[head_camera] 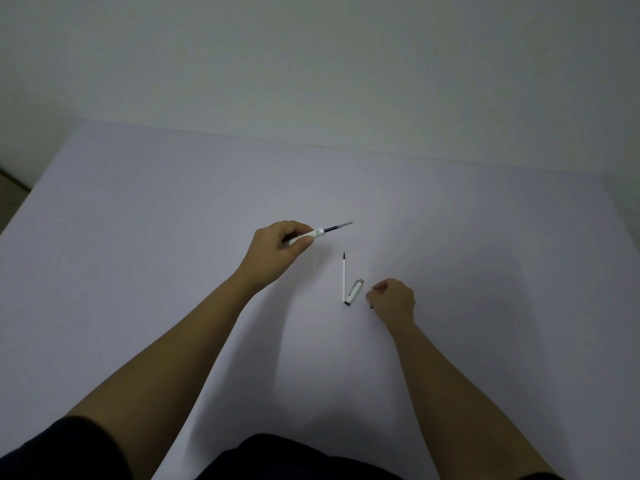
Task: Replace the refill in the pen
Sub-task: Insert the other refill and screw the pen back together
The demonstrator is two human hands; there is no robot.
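My left hand (277, 245) grips a white pen barrel (304, 236) above the table, and a dark refill (337, 227) sticks out of its open end, pointing right. A second, white refill (344, 277) with a dark tip lies flat on the table, pointing away from me. Beside it lies a short white front section of the pen (354, 292). Just right of that piece, my right hand (393, 299) rests on the table with fingers curled around a small dark part; what the part is cannot be told.
The pale lilac table (156, 237) fills the view, with a plain wall behind its far edge. A strip of floor shows past the table's left edge. My dark clothing sits at the near edge.
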